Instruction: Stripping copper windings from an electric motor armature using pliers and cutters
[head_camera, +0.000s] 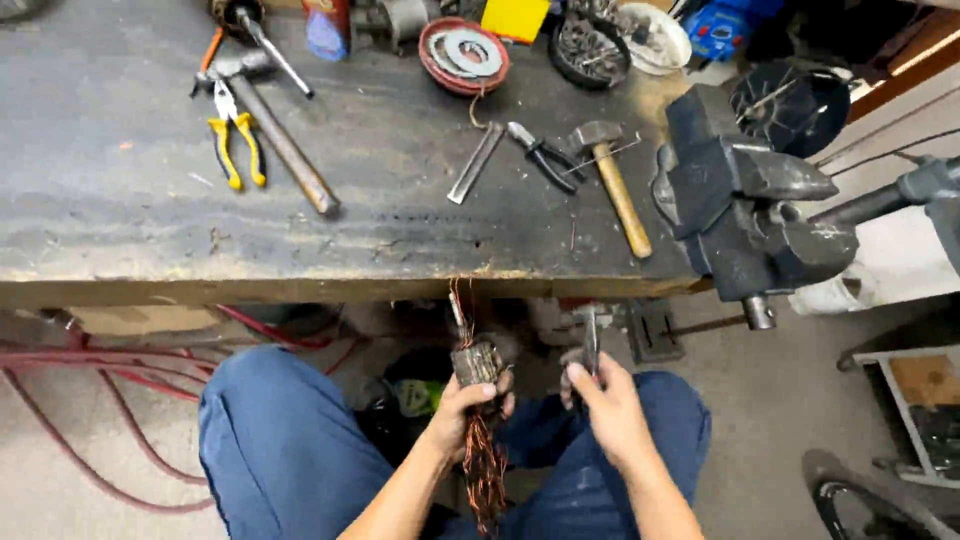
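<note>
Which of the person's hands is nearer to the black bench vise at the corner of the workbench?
Right. The right hand, gripping a small metal tool, sits below and left of the vise. The left hand, holding a copper-wire bundle, is farther left, beyond the right hand.

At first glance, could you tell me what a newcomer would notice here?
Probably the hands above the lap: the left hand grips a bundle of copper wire, and the right hand holds a small metal tool. Next, the heavy black vise at the right end of the workbench.
</note>
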